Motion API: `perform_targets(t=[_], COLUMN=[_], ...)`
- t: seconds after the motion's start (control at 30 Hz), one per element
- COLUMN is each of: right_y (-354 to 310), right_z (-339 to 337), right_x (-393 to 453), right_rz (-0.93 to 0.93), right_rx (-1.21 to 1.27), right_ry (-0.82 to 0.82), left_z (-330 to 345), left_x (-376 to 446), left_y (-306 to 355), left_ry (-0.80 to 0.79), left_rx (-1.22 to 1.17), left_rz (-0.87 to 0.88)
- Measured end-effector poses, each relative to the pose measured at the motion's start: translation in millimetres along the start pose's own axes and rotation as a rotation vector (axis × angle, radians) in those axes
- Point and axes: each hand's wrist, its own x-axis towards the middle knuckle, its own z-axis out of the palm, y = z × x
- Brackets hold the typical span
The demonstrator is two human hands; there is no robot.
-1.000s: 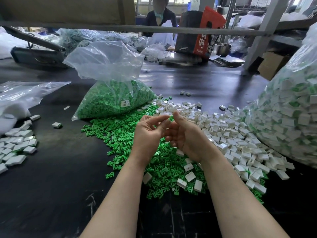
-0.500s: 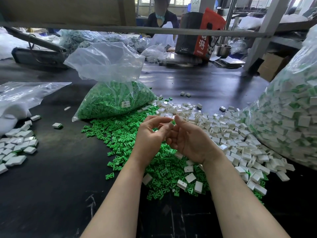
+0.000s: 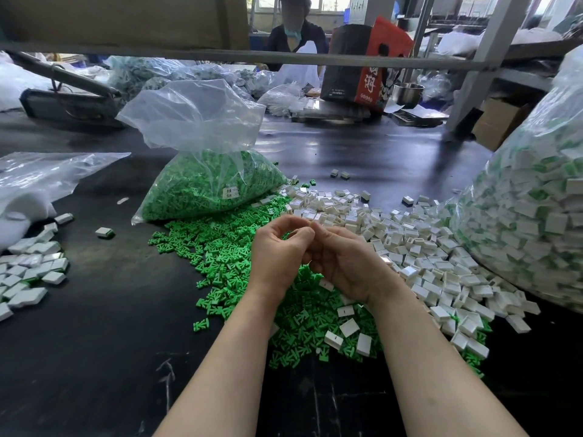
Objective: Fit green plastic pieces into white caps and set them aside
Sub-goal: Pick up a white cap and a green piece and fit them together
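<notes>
While the bag label (image 3: 231,193) stays unreadable, left hand (image 3: 277,257) and right hand (image 3: 344,263) curl together, contents hidden.

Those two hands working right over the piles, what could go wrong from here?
The left hand and right hand meet above the green pieces; a dropped part could vanish among them. A few white caps already lie mixed in. The finished pile sits far left, so tossed pieces might scatter.

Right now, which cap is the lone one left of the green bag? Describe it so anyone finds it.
Start at the clear bag of green pieces. Look left of its bottom corner on the black table: a single white cap lies there alone, apart from the cap cluster at the left edge.
</notes>
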Motion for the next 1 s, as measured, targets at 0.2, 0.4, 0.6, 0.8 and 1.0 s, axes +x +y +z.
perform_targets(t=[0.2, 0.4, 0.6, 0.8, 1.0], right_y=[3.5, 5.1, 3.9, 3.0, 2.9], right_z=[-1.1, -1.6, -1.7, -0.2, 0.4], right_x=[0.1, -0.1, -0.8, -1.6, -2.2], right_rz=[0.012, 0.016, 0.019, 0.019, 0.011], right_rx=[0.002, 0.010, 0.014, 0.031, 0.045], right_ry=[0.072, 0.068, 0.085, 0.073, 0.056], left_z=[1.5, 2.1, 2.4, 1.6, 1.1], left_x=[-0.2, -0.1, 0.1, 0.8, 1.3], left_y=[-0.9, -2.5, -4.7, -7.1, -8.3], left_ry=[-0.001, -0.007, -0.004, -0.003, 0.002], left_rx=[-0.009, -0.001, 0.039, 0.063, 0.098], left_rz=[-0.030, -0.039, -0.017, 0.026, 0.046])
